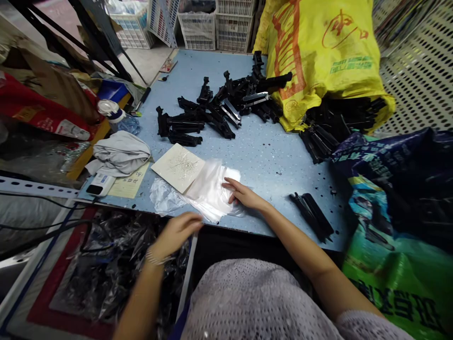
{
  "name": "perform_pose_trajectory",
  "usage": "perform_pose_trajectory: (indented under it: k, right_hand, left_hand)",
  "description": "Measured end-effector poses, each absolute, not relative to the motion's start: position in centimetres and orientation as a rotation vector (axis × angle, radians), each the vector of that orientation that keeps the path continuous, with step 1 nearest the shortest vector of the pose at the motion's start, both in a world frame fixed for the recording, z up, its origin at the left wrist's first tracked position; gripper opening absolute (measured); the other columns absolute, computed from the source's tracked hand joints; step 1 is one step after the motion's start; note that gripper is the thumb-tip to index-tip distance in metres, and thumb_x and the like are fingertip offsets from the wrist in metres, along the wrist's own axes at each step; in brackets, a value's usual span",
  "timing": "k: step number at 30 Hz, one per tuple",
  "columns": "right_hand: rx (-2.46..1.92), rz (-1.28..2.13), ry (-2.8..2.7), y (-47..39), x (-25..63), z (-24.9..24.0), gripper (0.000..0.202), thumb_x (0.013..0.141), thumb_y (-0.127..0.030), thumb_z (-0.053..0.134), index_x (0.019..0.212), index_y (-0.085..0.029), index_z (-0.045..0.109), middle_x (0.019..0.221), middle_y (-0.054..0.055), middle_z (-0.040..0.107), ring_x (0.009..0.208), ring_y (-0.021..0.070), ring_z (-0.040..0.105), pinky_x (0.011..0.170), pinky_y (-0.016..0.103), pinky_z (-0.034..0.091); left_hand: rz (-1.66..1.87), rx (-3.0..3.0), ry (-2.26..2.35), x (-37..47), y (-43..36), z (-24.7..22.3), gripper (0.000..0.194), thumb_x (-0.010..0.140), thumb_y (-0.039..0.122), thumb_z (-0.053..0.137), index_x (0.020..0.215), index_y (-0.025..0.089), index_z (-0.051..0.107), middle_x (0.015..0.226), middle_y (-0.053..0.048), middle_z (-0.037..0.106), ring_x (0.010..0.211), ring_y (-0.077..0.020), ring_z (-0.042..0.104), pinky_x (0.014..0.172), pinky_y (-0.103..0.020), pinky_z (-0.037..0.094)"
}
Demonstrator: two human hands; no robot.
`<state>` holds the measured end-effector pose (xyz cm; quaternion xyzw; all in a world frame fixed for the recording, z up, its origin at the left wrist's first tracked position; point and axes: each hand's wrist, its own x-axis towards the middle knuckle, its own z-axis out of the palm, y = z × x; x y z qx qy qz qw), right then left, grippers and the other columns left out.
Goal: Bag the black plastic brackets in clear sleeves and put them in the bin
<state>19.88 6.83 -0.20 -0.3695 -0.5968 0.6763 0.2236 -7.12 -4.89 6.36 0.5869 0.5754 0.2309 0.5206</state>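
My right hand [244, 194] rests its spread fingers on the right part of a stack of clear plastic bags [208, 186] near the table's front edge. Slightly blurred, my left hand [179, 233] hovers by that edge below the bags; its fingers stretch to the right and nothing shows in them. A square cream pad [178, 166] with small specks of metal or grit lies against the bags' left side. Farther back is a heap of black plastic parts [215, 111], some with shiny metal strips. Two long black parts [312, 216] lie to the right of my right hand.
A yellow woven sack [318, 52] spills black parts [320, 139] at the back right. A green and blue sack [396, 226] stands at right. On the left are a grey cloth [120, 153], a bottle [122, 120] and a white device [101, 184]. Below, a box holds bagged parts [113, 264].
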Motion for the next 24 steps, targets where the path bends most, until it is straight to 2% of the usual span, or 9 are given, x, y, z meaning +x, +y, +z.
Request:
perform_pose_trajectory:
  k: [2, 4, 7, 10, 12, 14, 16, 20, 24]
  right_hand:
    - [-1.003, 1.902, -1.564, 7.0, 19.9, 0.2, 0.067, 0.089, -0.018, 0.046, 0.152, -0.030, 0.028, 0.150, 0.011, 0.046, 0.091, 0.0156, 0.068, 0.077, 0.032, 0.056]
    - [-1.030, 1.858, -1.497, 6.7, 21.4, 1.2, 0.063, 0.087, -0.017, 0.046, 0.148, -0.026, 0.036, 0.144, 0.011, 0.053, 0.107, 0.0189, 0.065, 0.090, 0.037, 0.054]
    - [-1.198, 1.601, -1.616, 5.1, 27.4, 3.5, 0.047, 0.092, -0.024, 0.041, 0.138, -0.024, 0.050, 0.137, 0.011, 0.058, 0.112, 0.0220, 0.063, 0.096, 0.043, 0.051]
    - [-1.731, 0.898, -1.967, 2.3, 35.1, 5.5, 0.038, 0.095, -0.030, 0.042, 0.126, -0.020, 0.060, 0.125, 0.014, 0.063, 0.105, 0.0262, 0.063, 0.093, 0.045, 0.050]
    - [-2.114, 0.331, -2.040, 0.6, 38.8, 5.8, 0.041, 0.093, -0.038, 0.049, 0.124, -0.013, 0.060, 0.117, 0.021, 0.063, 0.100, 0.0321, 0.061, 0.085, 0.048, 0.050]
    - [-2.227, 0.068, -2.180, -0.5, 40.3, 5.5, 0.041, 0.092, -0.038, 0.051, 0.120, -0.010, 0.062, 0.104, 0.021, 0.066, 0.095, 0.0332, 0.059, 0.080, 0.046, 0.049]
    - [-2.031, 0.124, -2.445, -0.9, 39.9, 4.8, 0.036, 0.093, -0.030, 0.048, 0.120, -0.013, 0.063, 0.101, 0.017, 0.068, 0.092, 0.0301, 0.057, 0.082, 0.044, 0.048]
    - [-1.544, 0.199, -2.647, -1.3, 37.2, 3.7, 0.042, 0.087, -0.013, 0.044, 0.117, -0.029, 0.069, 0.131, 0.008, 0.060, 0.112, 0.0305, 0.052, 0.093, 0.048, 0.043]
    - [-1.593, 0.020, -2.471, -1.8, 35.9, 2.3, 0.037, 0.088, -0.023, 0.046, 0.118, -0.023, 0.067, 0.129, 0.017, 0.057, 0.115, 0.0381, 0.053, 0.092, 0.056, 0.043]
  left_hand:
    - [0.692, 1.644, 1.287, 0.9, -2.0, 5.5, 0.023, 0.093, 0.032, 0.053, 0.110, 0.021, 0.063, 0.113, -0.008, 0.066, 0.102, -0.0196, 0.064, 0.093, -0.035, 0.052]
    - [0.621, 1.843, 1.408, 6.4, 0.1, 3.9, 0.027, 0.083, 0.025, 0.066, 0.108, 0.016, 0.061, 0.113, -0.013, 0.063, 0.106, -0.0263, 0.061, 0.093, -0.041, 0.051]
    - [0.526, 1.913, 1.570, 9.2, 1.5, 1.7, 0.018, 0.081, 0.016, 0.067, 0.098, 0.015, 0.061, 0.105, -0.015, 0.061, 0.101, -0.0300, 0.061, 0.086, -0.044, 0.050]
    - [0.556, 1.862, 1.523, 8.0, 1.9, 0.8, 0.010, 0.088, 0.011, 0.053, 0.087, 0.017, 0.062, 0.093, -0.011, 0.063, 0.089, -0.0241, 0.062, 0.080, -0.038, 0.049]
    - [0.585, 1.832, 1.484, 6.8, 2.2, 0.7, 0.010, 0.088, 0.017, 0.055, 0.082, 0.018, 0.062, 0.086, -0.007, 0.064, 0.083, -0.0210, 0.062, 0.077, -0.034, 0.049]
    - [0.658, 1.689, 1.436, 6.0, 2.6, 0.5, 0.010, 0.086, 0.025, 0.061, 0.077, 0.019, 0.061, 0.079, -0.003, 0.064, 0.077, -0.0183, 0.061, 0.072, -0.031, 0.048]
    - [0.749, 1.456, 1.371, 5.7, 3.1, 0.2, 0.013, 0.081, 0.029, 0.066, 0.075, 0.018, 0.061, 0.072, -0.001, 0.063, 0.069, -0.0156, 0.060, 0.065, -0.028, 0.048]
    - [0.848, 1.177, 1.310, 5.6, 3.4, -0.7, 0.013, 0.076, 0.026, 0.067, 0.078, 0.016, 0.059, 0.068, 0.001, 0.061, 0.060, -0.0118, 0.059, 0.058, -0.025, 0.049]
    - [0.909, 1.097, 1.325, 5.6, 3.2, -1.1, 0.012, 0.072, 0.017, 0.069, 0.079, 0.015, 0.059, 0.070, 0.001, 0.062, 0.062, -0.0111, 0.060, 0.059, -0.024, 0.049]
